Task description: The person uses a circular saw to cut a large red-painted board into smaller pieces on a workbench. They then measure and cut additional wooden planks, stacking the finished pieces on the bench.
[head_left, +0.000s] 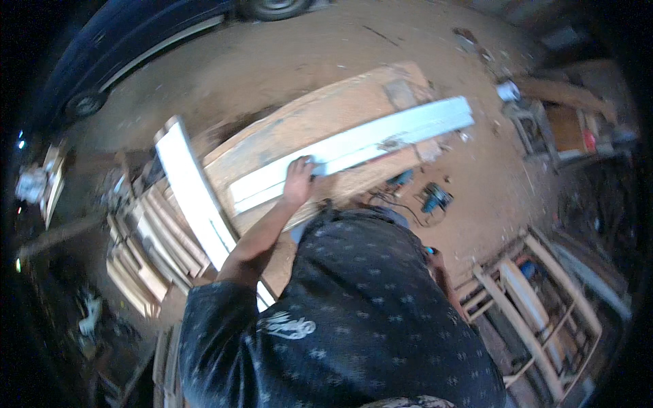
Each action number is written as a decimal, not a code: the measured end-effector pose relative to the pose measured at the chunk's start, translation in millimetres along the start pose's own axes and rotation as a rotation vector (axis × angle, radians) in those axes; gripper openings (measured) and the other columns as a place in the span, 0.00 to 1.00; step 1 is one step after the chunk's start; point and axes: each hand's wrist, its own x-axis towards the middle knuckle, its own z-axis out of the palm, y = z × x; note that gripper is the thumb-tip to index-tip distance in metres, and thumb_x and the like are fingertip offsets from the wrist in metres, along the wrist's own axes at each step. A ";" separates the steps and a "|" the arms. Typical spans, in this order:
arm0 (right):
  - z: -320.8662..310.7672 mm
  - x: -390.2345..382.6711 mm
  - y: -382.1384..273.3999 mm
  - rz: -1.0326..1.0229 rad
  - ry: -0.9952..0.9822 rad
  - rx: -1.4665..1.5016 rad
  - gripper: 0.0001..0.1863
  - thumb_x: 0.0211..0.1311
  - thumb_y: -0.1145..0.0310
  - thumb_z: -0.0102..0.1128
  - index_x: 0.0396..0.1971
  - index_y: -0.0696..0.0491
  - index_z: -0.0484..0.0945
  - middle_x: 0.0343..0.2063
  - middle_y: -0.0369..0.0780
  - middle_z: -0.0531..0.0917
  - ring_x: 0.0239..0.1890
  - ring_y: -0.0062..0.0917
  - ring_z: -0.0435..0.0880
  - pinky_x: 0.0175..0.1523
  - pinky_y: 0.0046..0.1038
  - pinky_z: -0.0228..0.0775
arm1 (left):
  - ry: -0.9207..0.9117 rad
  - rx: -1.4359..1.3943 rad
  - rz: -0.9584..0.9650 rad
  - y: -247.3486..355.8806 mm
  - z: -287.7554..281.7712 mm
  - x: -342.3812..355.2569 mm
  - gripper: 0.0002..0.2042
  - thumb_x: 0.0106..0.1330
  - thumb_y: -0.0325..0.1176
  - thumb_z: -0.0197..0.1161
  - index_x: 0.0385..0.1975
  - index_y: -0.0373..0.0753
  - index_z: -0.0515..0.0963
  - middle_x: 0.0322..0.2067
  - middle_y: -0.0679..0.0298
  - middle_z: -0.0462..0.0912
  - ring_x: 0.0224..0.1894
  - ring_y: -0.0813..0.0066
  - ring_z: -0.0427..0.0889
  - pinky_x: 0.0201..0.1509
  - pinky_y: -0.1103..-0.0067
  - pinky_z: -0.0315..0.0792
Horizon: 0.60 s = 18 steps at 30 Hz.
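A long pale board (381,139) lies slantwise across a dusty wooden workbench (272,134). My left hand (298,180) rests on the board near its left end, fingers laid over its surface and slightly apart. At my right side, my right hand (435,258) hangs low, partly hidden by my shirt. A small bright blue bit (429,251) shows at its fingers; what it belongs to is too small to make out. Another long pale board (194,183) runs past the bench's left end and under my left forearm.
A teal power tool (435,197) with a dark cord lies on the ground beyond the bench. Stacked wood strips (146,251) are at the left. Wooden frames (537,319) stand at the lower right. A dark vehicle (136,44) is parked at the far left.
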 end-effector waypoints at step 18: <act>-34.9 -48.2 -34.9 -0.067 -0.006 -0.011 0.17 0.59 0.60 0.67 0.41 0.57 0.81 0.32 0.38 0.84 0.33 0.24 0.81 0.39 0.28 0.74 | -0.548 0.105 -0.151 43.0 -38.8 84.1 0.49 0.39 0.56 0.77 0.58 0.29 0.67 0.51 0.44 0.79 0.54 0.49 0.78 0.58 0.64 0.72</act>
